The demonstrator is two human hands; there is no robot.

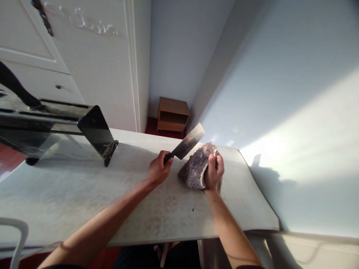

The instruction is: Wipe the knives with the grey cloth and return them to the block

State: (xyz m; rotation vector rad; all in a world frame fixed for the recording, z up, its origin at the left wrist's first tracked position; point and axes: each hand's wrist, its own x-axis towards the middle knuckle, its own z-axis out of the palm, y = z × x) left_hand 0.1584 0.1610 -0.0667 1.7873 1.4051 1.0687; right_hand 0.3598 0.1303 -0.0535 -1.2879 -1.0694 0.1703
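My left hand (159, 167) is closed round the black handle of a kitchen cleaver (189, 142). The broad blade points away to the upper right, above the table. A fuzzy grey-brown cloth (194, 170) with a pale edge is bunched in my right hand (214, 170), whose fingers are wrapped round it. The cloth hangs just right of the blade, and I cannot tell whether the two touch. Part of the cloth is hidden behind my right hand.
Both hands are over a white table (146, 220). A black knife block (95, 130) with a dark-handled knife (17, 86) stands at the left. A small brown speck (193, 209) lies near the front. Beyond are a white cabinet (101, 74), a wooden nightstand (173, 112) and a wall (294, 93).
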